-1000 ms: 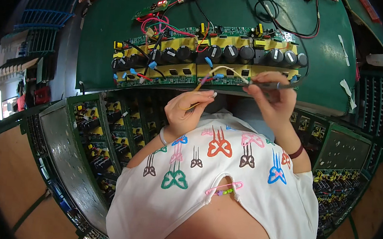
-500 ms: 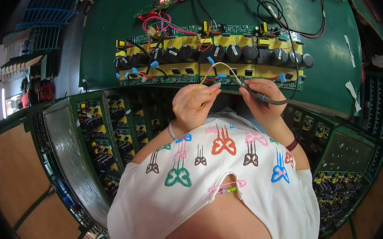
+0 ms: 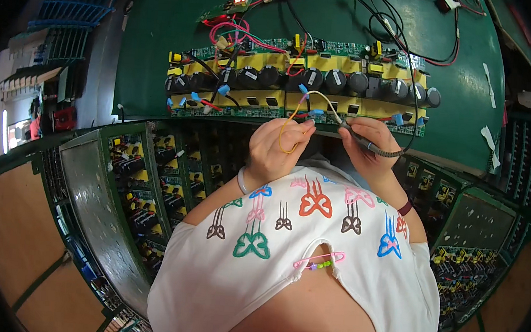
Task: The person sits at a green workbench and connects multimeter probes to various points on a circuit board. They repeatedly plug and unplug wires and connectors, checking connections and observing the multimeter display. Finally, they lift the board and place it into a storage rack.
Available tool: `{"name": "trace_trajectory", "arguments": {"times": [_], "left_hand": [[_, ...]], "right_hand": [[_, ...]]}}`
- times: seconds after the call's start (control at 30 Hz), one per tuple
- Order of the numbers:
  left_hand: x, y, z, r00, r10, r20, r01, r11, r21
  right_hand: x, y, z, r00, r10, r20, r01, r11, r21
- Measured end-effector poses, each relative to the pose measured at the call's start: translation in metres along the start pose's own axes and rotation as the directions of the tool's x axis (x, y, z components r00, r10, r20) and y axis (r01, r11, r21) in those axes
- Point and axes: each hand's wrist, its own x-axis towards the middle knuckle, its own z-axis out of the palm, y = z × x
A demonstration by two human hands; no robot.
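Observation:
My right hand (image 3: pixel 370 146) is closed around a slim grey probe (image 3: pixel 361 140) with a ribbed strain relief, its black cable looping up and away. From the probe's tip end a thin yellow-and-white wire (image 3: pixel 315 93) arches across to the left. My left hand (image 3: pixel 276 148) pinches part of this wire between thumb and fingers; its very end is hidden. Just beyond both hands lies a long row of circuit boards (image 3: pixel 270 101) with black cylindrical capacitors (image 3: pixel 334 80), yellow parts and blue-sleeved wire ends (image 3: pixel 303 89).
The boards rest on a green work table (image 3: pixel 164 27). At the back, a small board with a lit red display (image 3: pixel 239 1) joins pink wires (image 3: pixel 226 32); black cables (image 3: pixel 386 19) coil to its right. Below the table edge, racks (image 3: pixel 152 176) hold several more boards.
The whole view has shifted slightly, so the boards sit a little lower and farther right. Both hands keep their grip on the wire and probe, with little movement against the boards.

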Motion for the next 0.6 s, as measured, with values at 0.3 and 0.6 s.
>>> {"name": "trace_trajectory", "arguments": {"times": [0.3, 0.6], "left_hand": [[-0.001, 0.001, -0.002, 0.999, 0.041, -0.015, -0.041, 0.999, 0.03], [-0.008, -0.006, 0.002, 1.0, -0.022, -0.013, 0.022, 1.0, 0.009]], "right_hand": [[-0.001, -0.007, -0.004, 0.999, -0.003, 0.051, 0.007, 0.997, -0.078], [0.001, -0.006, -0.003, 0.998, -0.001, 0.056, 0.006, 0.996, -0.084]]}}
